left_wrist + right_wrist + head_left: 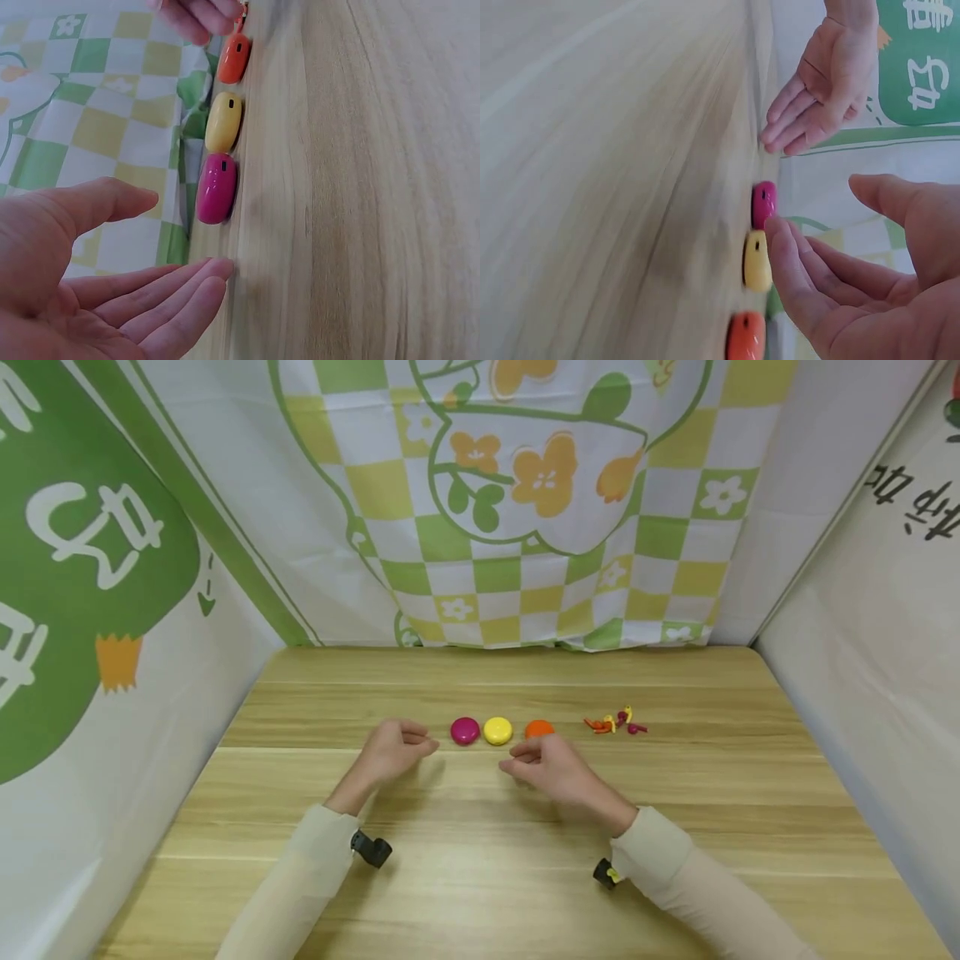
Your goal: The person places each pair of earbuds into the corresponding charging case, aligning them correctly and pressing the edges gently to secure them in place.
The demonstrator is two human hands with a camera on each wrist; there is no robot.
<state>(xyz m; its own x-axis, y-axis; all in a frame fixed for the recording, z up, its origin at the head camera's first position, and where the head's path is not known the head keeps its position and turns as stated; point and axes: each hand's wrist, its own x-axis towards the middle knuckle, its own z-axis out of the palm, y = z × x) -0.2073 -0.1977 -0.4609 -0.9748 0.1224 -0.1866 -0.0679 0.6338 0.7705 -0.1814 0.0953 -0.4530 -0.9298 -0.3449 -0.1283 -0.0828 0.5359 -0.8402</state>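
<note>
Three glossy round pieces lie in a row on the table: magenta (465, 731), yellow (498, 731) and orange (539, 729). Each has a small dark slot in its side, seen in the left wrist view. My left hand (393, 750) is just left of the magenta piece, thumb and fingers apart and nothing between them. Over the table in front of the orange piece hovers my right hand (553, 768), also holding nothing; in the head view it partly covers that piece. Wide gaps between thumb and fingers show in both wrist views.
Small orange, yellow and magenta parts (615, 722) lie in a loose cluster right of the row. The wooden table (480, 877) meets a checked cloth (525, 602) at its back edge, with printed panels at both sides. Each wrist carries a black camera.
</note>
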